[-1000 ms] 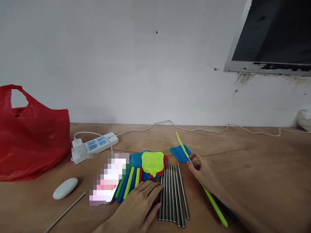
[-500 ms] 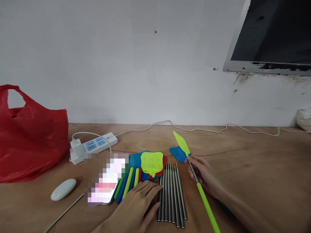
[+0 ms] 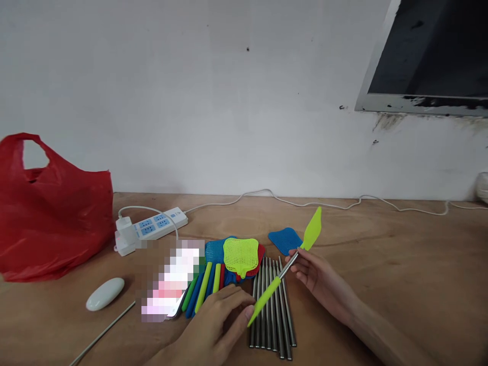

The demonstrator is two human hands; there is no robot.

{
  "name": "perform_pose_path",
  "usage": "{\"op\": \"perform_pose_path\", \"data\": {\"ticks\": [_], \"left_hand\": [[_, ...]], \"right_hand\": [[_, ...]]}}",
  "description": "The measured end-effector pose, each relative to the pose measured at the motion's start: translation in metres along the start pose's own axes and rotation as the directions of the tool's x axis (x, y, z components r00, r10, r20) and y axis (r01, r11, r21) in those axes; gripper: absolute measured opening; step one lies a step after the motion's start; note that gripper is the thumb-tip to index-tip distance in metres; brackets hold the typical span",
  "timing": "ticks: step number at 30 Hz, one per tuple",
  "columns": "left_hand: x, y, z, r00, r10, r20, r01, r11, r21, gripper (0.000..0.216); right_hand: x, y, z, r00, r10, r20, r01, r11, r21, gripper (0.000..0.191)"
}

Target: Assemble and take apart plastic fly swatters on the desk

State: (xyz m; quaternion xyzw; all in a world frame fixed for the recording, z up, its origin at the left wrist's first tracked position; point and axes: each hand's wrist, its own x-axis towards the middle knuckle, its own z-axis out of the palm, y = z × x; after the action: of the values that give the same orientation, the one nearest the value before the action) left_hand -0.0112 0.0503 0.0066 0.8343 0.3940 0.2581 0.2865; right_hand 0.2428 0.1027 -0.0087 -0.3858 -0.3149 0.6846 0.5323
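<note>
A yellow-green fly swatter [image 3: 270, 295] with a metal shaft is held slantwise, its head turned edge-on at the upper right. My right hand [image 3: 320, 279] pinches the shaft just below that head. At the lower end, thumb and fingers of my left hand [image 3: 219, 323] close on the handle. Beneath the swatter lies a row of metal rods [image 3: 272, 320]. Loose mesh swatter heads, a yellow-green one [image 3: 241, 255] on top, are stacked left of the rods. Several coloured handles [image 3: 204, 287] lie partly behind my left hand. A blue swatter head [image 3: 285, 240] rests beyond my right hand.
A phone [image 3: 175, 282], its screen blurred out, lies left of the handles. Further left are a white oval object [image 3: 105, 294] and a red plastic bag [image 3: 57, 218]. A power strip [image 3: 152, 229] sits behind, its cable [image 3: 305, 204] running along the wall.
The swatter has swung round: its head moved right and its handle end moved left to my left hand. That hand has left the rods' edge and closed on the handle.
</note>
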Motion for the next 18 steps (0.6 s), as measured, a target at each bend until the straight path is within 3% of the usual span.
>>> {"op": "perform_pose_path", "data": {"ticks": [9, 18], "left_hand": [[0.001, 0.001, 0.003, 0.997, -0.073, 0.024, 0.072, 0.996, 0.048, 0.036], [-0.005, -0.009, 0.005, 0.999, 0.033, -0.015, -0.03, 0.986, 0.166, 0.032]], "right_hand": [[-0.01, 0.003, 0.009, 0.992, 0.009, 0.124, -0.01, 1.0, 0.013, 0.025], [-0.014, 0.004, 0.016, 0.993, -0.099, 0.059, 0.102, 0.994, -0.04, 0.025]]}}
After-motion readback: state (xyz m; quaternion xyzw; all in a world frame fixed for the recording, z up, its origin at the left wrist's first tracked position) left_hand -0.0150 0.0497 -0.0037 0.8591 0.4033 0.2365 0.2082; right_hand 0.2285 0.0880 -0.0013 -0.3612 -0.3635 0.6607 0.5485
